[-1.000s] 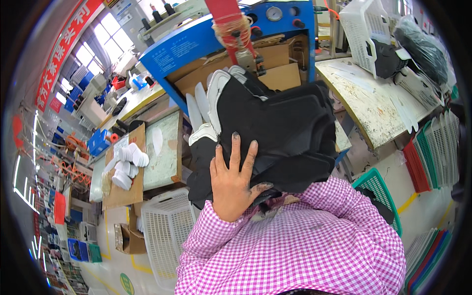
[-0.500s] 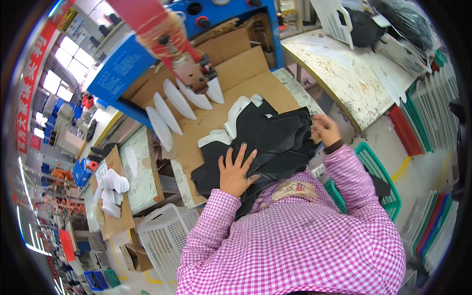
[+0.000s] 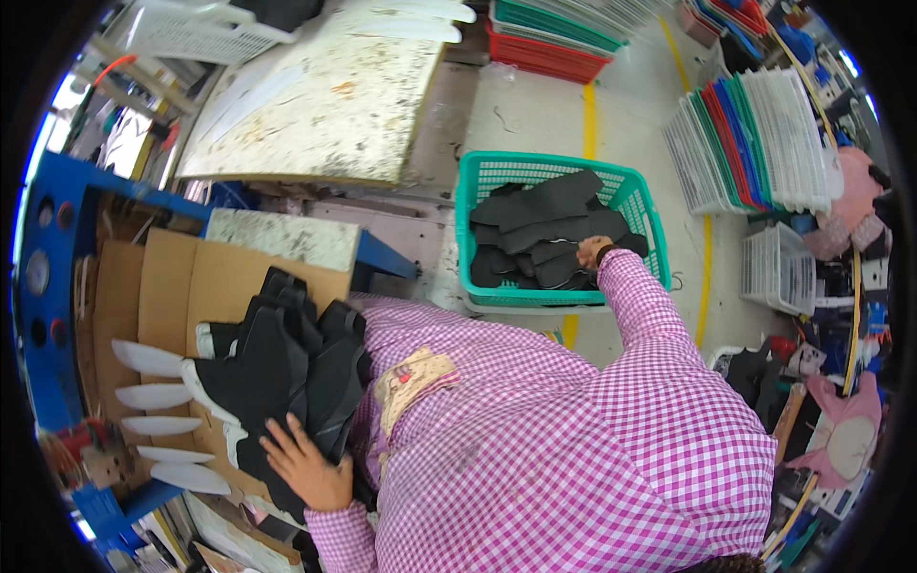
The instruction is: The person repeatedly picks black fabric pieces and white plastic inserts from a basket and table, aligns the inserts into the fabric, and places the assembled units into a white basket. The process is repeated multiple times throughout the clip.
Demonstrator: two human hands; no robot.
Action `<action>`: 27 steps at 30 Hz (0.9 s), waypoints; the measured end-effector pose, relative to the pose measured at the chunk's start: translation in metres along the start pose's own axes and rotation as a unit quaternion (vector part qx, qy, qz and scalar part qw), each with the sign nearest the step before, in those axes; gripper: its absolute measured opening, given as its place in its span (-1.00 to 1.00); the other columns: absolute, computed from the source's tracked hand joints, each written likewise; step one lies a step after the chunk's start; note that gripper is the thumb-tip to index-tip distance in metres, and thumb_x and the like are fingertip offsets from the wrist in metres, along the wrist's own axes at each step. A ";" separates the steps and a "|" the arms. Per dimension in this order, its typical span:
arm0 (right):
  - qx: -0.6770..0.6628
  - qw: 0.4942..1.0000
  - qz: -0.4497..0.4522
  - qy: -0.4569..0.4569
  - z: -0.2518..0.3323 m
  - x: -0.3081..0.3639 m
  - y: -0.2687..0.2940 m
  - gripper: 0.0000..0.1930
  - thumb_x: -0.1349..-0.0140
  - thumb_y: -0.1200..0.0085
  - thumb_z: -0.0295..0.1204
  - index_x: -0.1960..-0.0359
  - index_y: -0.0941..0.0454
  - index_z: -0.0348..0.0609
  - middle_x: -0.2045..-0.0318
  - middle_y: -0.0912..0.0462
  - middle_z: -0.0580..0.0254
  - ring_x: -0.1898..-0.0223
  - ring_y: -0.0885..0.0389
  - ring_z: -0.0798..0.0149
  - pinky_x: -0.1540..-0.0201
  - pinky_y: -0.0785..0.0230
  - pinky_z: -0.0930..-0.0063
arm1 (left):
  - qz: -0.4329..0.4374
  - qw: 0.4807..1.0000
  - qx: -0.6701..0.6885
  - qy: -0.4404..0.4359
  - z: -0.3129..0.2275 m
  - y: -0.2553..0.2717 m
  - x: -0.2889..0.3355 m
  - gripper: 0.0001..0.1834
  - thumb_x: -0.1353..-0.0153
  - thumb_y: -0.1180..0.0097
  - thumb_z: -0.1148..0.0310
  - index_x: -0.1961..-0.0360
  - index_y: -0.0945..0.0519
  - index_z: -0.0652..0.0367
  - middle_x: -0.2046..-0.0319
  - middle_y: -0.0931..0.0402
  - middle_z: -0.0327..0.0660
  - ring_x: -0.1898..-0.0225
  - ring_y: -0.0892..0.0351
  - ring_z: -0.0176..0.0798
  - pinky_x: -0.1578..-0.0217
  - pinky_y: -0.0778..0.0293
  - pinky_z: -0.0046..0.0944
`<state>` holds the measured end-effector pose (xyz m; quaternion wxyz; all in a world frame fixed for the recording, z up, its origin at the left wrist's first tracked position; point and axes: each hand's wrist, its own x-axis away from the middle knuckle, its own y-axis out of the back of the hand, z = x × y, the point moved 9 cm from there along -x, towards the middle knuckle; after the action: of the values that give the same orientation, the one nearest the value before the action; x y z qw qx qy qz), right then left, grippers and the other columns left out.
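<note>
My left hand [image 3: 308,468] lies with spread fingers on a pile of black cut pieces [image 3: 263,358] at the left. These look like sheet material, overlap one another, and have white pieces [image 3: 205,387] along their left edge. Over at the right, my right hand [image 3: 594,251] is inside a green plastic basket [image 3: 554,159]. Its fingers are curled closed at the black cut pieces [image 3: 549,201] heaped there; whether one is between the fingertips is hidden.
Several white petal-shaped pieces [image 3: 158,425] stand in a row beside cardboard [image 3: 215,286] at a blue machine [image 3: 48,277]. A stained worktable [image 3: 325,105] is beyond. Stacked baskets [image 3: 783,143] stand on the floor at the far right, with yellow floor lines [image 3: 589,124] nearby.
My view has swung to the right. My right hand has gone from the right edge of the black pile into the green basket, while my left hand stays on the pile.
</note>
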<state>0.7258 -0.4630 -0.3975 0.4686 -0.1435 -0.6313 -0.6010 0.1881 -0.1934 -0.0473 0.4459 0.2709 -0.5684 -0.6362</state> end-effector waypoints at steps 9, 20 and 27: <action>-0.274 0.898 -0.082 -0.335 -0.105 -0.003 -0.070 -0.38 0.01 -0.29 -0.29 -0.13 -0.38 -0.15 -0.05 -0.49 0.00 -0.06 -0.47 0.03 -0.04 -0.39 0.11 | -0.006 0.997 -0.061 -0.049 -0.001 -0.005 0.008 -0.08 0.07 -0.10 0.06 -0.34 -0.09 0.10 -0.37 0.10 -0.01 -0.35 0.15 0.29 -0.26 0.08 0.22; -0.340 0.870 -0.155 -0.321 -0.080 -0.021 -0.066 -0.39 0.03 -0.30 -0.34 -0.10 -0.39 -0.22 -0.01 -0.51 -0.02 -0.01 -0.49 0.02 -0.02 -0.41 0.13 | -0.068 0.993 -0.077 -0.050 0.001 -0.015 0.008 -0.12 -0.11 0.18 -0.25 -0.34 -0.10 0.09 -0.36 0.06 0.02 -0.34 0.12 0.30 -0.24 0.09 0.27; -0.352 0.868 -0.189 -0.294 -0.046 -0.046 -0.034 -0.39 0.04 -0.30 -0.37 -0.09 -0.39 -0.26 0.01 -0.52 -0.03 0.02 -0.51 0.01 0.00 -0.42 0.14 | -0.061 0.992 -0.101 -0.038 0.004 -0.020 0.006 -0.11 -0.13 0.30 -0.31 -0.33 -0.12 0.12 -0.35 0.05 0.04 -0.34 0.11 0.28 -0.25 0.09 0.25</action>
<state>0.7437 -0.4949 -0.4615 0.0569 -0.3470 -0.5012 -0.7907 0.1772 -0.1973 -0.0646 0.4092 0.2344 -0.5001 -0.7263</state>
